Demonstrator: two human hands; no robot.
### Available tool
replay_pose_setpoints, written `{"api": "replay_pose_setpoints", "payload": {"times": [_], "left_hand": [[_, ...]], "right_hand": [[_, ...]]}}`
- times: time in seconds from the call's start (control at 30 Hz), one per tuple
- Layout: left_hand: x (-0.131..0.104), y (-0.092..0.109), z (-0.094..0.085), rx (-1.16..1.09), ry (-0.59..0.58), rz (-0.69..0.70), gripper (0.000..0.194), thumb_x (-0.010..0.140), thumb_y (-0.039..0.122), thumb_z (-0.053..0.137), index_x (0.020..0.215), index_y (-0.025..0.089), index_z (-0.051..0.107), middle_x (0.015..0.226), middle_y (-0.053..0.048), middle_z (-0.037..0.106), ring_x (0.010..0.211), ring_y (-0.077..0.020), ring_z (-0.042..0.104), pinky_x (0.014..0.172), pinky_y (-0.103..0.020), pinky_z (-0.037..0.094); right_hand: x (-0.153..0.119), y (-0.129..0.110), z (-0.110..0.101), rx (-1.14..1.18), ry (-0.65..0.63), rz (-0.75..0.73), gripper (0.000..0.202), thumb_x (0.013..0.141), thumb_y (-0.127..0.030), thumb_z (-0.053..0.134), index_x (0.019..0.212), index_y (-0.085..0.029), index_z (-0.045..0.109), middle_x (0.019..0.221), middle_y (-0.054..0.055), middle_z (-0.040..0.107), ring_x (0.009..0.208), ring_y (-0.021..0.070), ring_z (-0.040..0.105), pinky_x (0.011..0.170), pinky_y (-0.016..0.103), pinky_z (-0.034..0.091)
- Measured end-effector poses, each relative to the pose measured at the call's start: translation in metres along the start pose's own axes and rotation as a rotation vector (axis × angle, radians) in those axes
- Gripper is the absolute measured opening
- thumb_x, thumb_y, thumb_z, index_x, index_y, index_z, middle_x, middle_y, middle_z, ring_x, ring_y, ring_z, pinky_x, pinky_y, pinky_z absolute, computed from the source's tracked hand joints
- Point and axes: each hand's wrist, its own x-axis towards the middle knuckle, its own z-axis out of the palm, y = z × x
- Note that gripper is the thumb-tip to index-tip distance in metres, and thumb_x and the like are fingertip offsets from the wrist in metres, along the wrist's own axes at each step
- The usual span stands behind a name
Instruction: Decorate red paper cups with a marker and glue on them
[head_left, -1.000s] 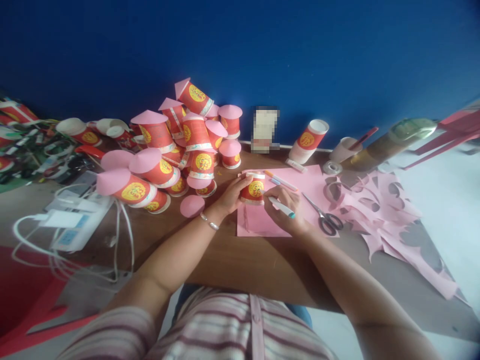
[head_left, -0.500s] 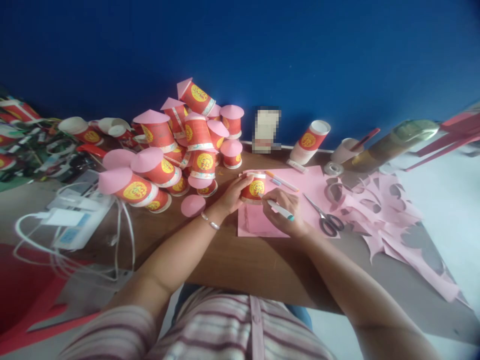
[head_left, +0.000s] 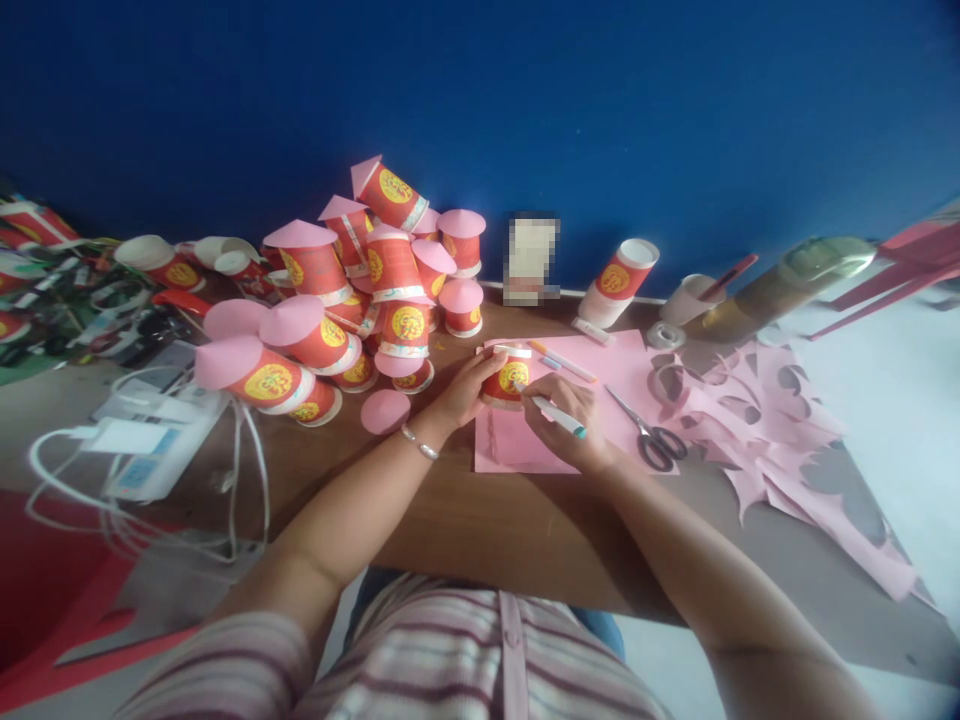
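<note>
My left hand (head_left: 463,390) grips a small red paper cup (head_left: 510,375) with a yellow emblem, standing mouth down on a pink paper sheet (head_left: 517,445). My right hand (head_left: 570,425) holds a white pen with a teal end (head_left: 553,410); its tip touches the paper at the cup's base, on the cup's right side. A silver bracelet is on my left wrist.
A heap of red cups topped with pink paper (head_left: 352,290) lies left of the sheet, with a loose pink disc (head_left: 384,411). Scissors (head_left: 649,432), two markers (head_left: 562,362), a tape roll (head_left: 664,335), pink offcuts (head_left: 780,430) and a cup stack (head_left: 619,280) lie right. Chargers and cables (head_left: 142,450) sit left.
The pen tip in my right hand has crept slightly up along the cup's right side. My left hand and the cup stay put.
</note>
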Motion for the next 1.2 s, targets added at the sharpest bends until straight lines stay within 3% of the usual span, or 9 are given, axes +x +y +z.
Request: {"api": "replay_pose_setpoints", "payload": {"times": [0.23, 0.47, 0.77, 1.07, 1.2], "left_hand": [[0.002, -0.003, -0.005, -0.050, 0.046, -0.006, 0.036, 0.080, 0.042, 0.082, 0.100, 0.015, 0.071, 0.090, -0.005, 0.073, 0.085, -0.0196, 0.070, 0.077, -0.031, 0.053], [0.004, -0.001, -0.009, -0.118, 0.049, -0.058, 0.034, 0.085, 0.045, 0.076, 0.101, 0.015, 0.072, 0.091, -0.006, 0.075, 0.083, -0.0225, 0.073, 0.078, -0.038, 0.060], [0.007, -0.004, -0.010, -0.165, 0.050, -0.020, 0.030, 0.086, 0.042, 0.077, 0.099, 0.015, 0.072, 0.094, -0.007, 0.076, 0.096, -0.0258, 0.074, 0.087, -0.039, 0.061], [0.009, -0.003, -0.010, -0.147, 0.050, 0.023, 0.038, 0.085, 0.042, 0.076, 0.113, 0.018, 0.073, 0.105, -0.008, 0.075, 0.104, -0.0273, 0.072, 0.088, -0.041, 0.061], [0.011, -0.004, -0.013, -0.178, 0.047, 0.028, 0.030, 0.086, 0.041, 0.075, 0.105, 0.018, 0.073, 0.100, -0.007, 0.075, 0.103, -0.0261, 0.072, 0.089, -0.040, 0.061]], "right_hand": [[-0.002, 0.003, -0.001, -0.030, 0.069, 0.048, 0.009, 0.093, -0.016, 0.058, 0.089, -0.023, 0.060, 0.075, 0.000, 0.071, 0.062, 0.0138, 0.068, 0.060, 0.026, 0.053], [-0.002, 0.002, -0.001, -0.007, 0.090, 0.053, 0.010, 0.092, -0.014, 0.060, 0.088, -0.023, 0.058, 0.073, -0.002, 0.070, 0.060, 0.0129, 0.067, 0.059, 0.024, 0.050], [0.000, 0.000, -0.002, 0.044, 0.077, 0.024, 0.009, 0.094, -0.016, 0.060, 0.092, -0.024, 0.058, 0.077, -0.001, 0.072, 0.063, 0.0137, 0.068, 0.061, 0.025, 0.053], [-0.004, 0.003, 0.000, 0.015, 0.072, 0.038, 0.003, 0.097, -0.023, 0.059, 0.095, -0.025, 0.060, 0.079, 0.001, 0.073, 0.066, 0.0165, 0.070, 0.064, 0.029, 0.056], [-0.003, 0.001, 0.000, 0.055, 0.079, 0.034, 0.003, 0.096, -0.021, 0.060, 0.097, -0.024, 0.060, 0.083, 0.002, 0.074, 0.070, 0.0164, 0.072, 0.064, 0.028, 0.057]]}}
